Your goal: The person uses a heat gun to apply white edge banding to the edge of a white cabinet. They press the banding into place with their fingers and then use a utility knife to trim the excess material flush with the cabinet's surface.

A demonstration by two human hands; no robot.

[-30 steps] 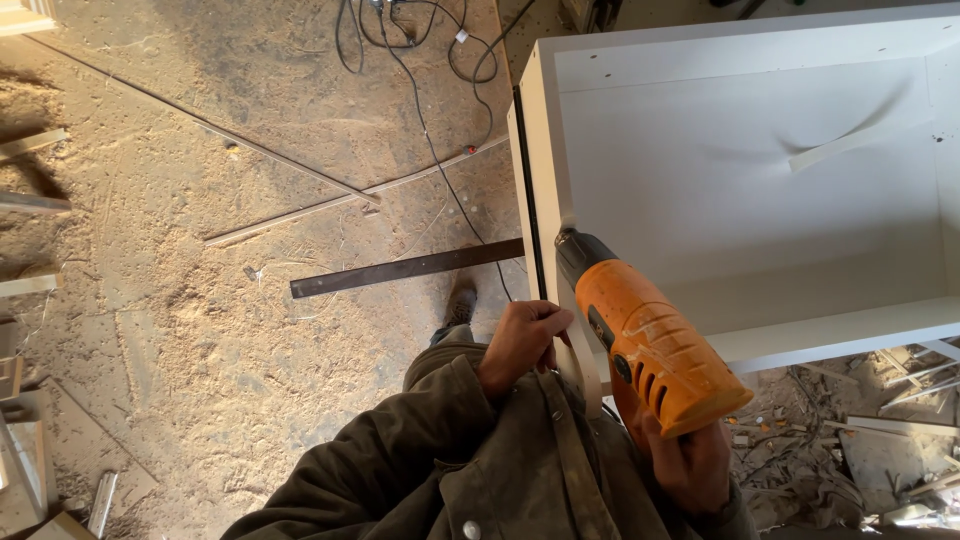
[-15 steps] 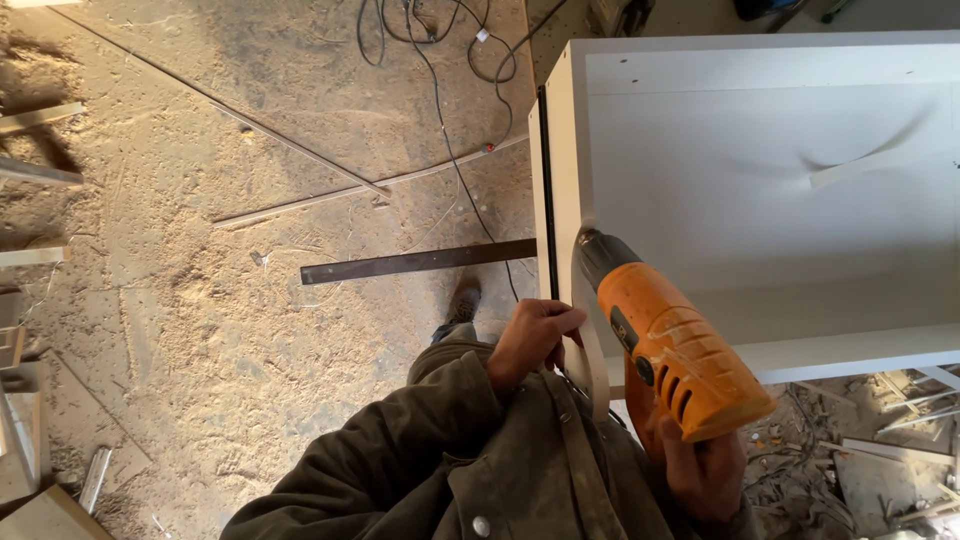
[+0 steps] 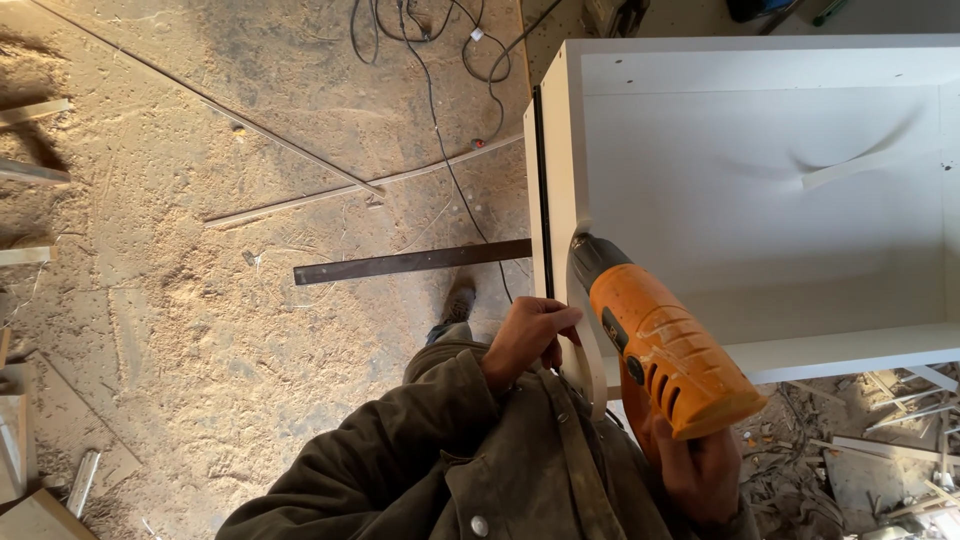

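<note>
1. Hands at work over a white laminated-board cabinet carcass (image 3: 760,200), which lies open-faced on a sawdust-strewn workshop floor (image 3: 180,330), seen from the head camera looking straight down.
2. Right hand (image 3: 700,470), low at the frame's bottom edge, is wrapped shut around the handle of an orange plastic heat gun with a black nozzle (image 3: 665,350); the tool slants up and to the left, its nozzle just beside the cabinet's near left corner.
3. Left hand (image 3: 525,335), wrist bent and knuckles toward the camera, has its fingers curled closed on a thin pale strip of edge banding (image 3: 590,370), which loops down between the two hands, next to the gun's body.
4. Left forearm, in an olive-brown jacket sleeve (image 3: 400,450), runs up from the lower left and ends just short of the cabinet's left side panel.
5. Inside the cabinet, a loose curled white strip (image 3: 865,165) lies against the back panel, well apart from both hands.
6. On the floor to the left, a long dark flat metal bar (image 3: 410,263) lies near the cabinet's side, with thin wooden laths (image 3: 300,160) farther off and tangled black cables (image 3: 430,50) at the top.
7. One dusty shoe (image 3: 460,298) shows just below the bar, above the left sleeve.
</note>
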